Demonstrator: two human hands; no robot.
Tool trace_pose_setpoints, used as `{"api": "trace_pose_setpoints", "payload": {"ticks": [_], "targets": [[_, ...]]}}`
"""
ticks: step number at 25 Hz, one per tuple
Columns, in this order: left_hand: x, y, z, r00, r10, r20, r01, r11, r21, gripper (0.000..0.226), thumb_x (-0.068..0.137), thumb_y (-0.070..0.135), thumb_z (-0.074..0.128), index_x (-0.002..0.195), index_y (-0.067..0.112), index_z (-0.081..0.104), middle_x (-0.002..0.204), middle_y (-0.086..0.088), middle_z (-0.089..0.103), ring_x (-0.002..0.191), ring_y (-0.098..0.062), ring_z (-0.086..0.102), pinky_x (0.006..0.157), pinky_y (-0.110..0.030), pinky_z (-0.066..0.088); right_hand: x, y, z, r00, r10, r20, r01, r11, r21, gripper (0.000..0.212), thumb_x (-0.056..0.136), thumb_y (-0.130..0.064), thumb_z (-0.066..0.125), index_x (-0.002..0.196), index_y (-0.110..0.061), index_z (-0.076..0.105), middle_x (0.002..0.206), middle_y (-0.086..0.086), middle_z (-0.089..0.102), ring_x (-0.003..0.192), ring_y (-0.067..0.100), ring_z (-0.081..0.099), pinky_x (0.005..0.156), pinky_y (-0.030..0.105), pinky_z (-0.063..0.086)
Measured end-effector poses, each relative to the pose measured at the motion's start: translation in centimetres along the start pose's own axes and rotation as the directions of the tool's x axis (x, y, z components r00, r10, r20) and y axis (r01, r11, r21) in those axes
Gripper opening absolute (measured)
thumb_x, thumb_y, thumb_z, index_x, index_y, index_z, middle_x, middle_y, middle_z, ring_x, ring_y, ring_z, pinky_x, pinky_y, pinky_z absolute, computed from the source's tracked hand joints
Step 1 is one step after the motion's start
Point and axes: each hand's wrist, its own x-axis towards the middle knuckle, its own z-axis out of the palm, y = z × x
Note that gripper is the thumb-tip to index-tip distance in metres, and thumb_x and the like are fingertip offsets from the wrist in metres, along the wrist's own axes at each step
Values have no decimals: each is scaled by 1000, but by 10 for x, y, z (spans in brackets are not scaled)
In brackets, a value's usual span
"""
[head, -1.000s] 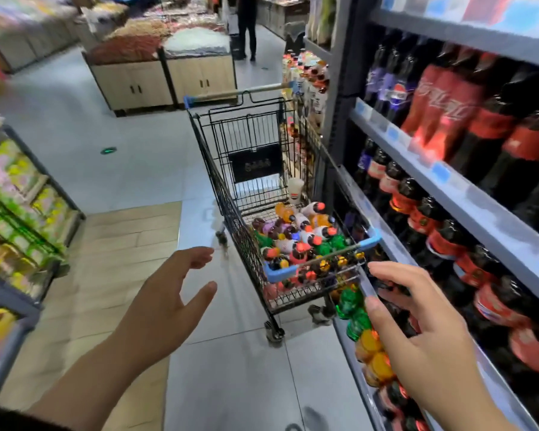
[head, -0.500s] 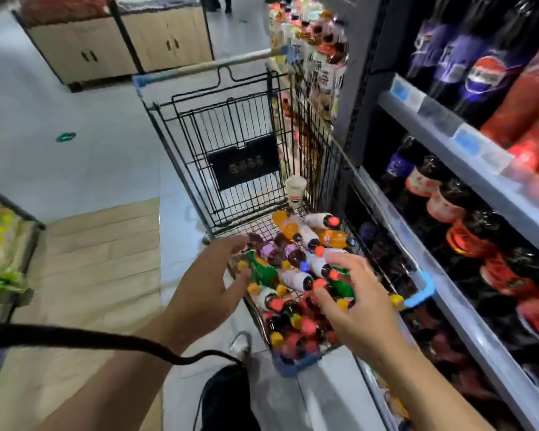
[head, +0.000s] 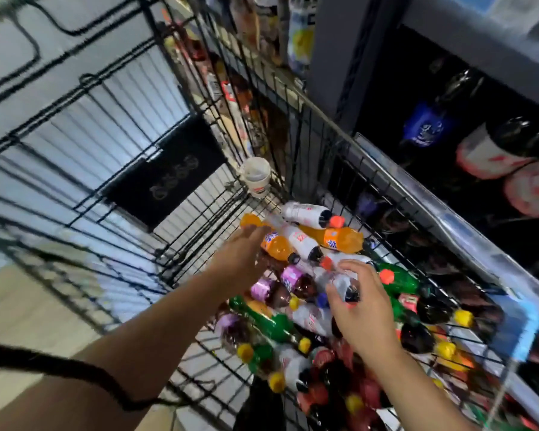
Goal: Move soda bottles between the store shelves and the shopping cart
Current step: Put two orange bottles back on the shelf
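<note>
Right hand [head: 360, 309] — fingers and thumb curled round a white-labelled soda bottle [head: 339, 283] that lies among the heap. Left hand [head: 240, 259] — fingers straight, holding nothing, tips at an orange soda bottle [head: 276, 244] on top of the pile. Both bottles are inside the shopping cart [head: 165, 172], just beside the store shelf [head: 479, 244]. Step, as judged: picking from the cart. Next you draw the gripped bottle up clear of its neighbours, then carry it right to the shelf.

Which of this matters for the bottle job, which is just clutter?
Job: shopping cart; soda bottles piled in it; white-labelled bottle gripped by right hand; left hand by orange bottle; shelf bottles.
Just there: paper cup in cart corner; black cord.
</note>
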Motion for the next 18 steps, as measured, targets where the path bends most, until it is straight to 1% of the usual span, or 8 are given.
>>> {"api": "trace_pose_setpoints", "payload": {"ticks": [1,3,5,8,10,14,16,18], "targets": [[24,-7,6,998,34,59,-36,999,36,71,92,31,68,153,25,33,156,-5,37,141,-28,38,112,-40,38,9,6,7,998,28,-48,-29,999,-14,33,90,-25,70,118,-11,61,118,-3,58,111,8,53,100,7,34],[66,-14,24,981,104,166,-125,985,121,76,90,34,70,155,23,32,160,-5,32,148,-26,29,118,-35,29,26,23,16,986,100,-131,-105,994,-35,39,90,-31,65,121,-7,61,122,3,58,113,14,53,101,15,37],[96,-21,44,949,172,264,-229,952,204,78,92,36,69,158,24,28,164,-4,26,150,-25,24,120,-36,22,47,40,26,955,223,-197,-237,970,-51,42,90,-18,72,126,-4,59,127,12,58,117,23,54,103,29,41],[120,-25,67,879,257,402,-397,861,318,75,91,41,70,153,22,34,160,-8,30,147,-28,28,116,-38,26,72,64,33,839,407,-360,-455,889,-54,49,86,-10,76,128,5,56,126,23,58,111,36,61,100,39,46],[128,-25,75,867,218,449,-402,838,370,70,91,40,70,149,21,36,158,-8,29,147,-28,26,116,-42,26,86,75,36,775,490,-400,-568,817,-99,51,89,-17,75,128,11,56,124,31,61,113,44,61,98,45,44],[133,-28,90,892,189,411,-401,750,526,62,95,13,62,149,17,31,159,-12,23,148,-30,23,118,-48,29,105,84,48,683,623,-381,-706,696,-128,46,93,-35,70,113,5,64,108,31,69,105,46,64,82,44,47],[135,-31,91,888,198,415,-400,778,484,69,94,11,63,152,18,27,160,-10,23,149,-30,21,119,-48,28,115,87,51,635,686,-356,-747,662,-57,37,91,-36,72,93,0,64,98,27,70,98,44,65,77,42,46],[134,-39,82,894,200,400,-356,859,367,72,95,20,64,155,20,24,163,-6,22,151,-28,19,121,-44,25,118,88,50,596,741,-309,-772,634,32,34,89,-37,73,86,-6,61,89,20,69,93,40,66,72,36,43]]}}
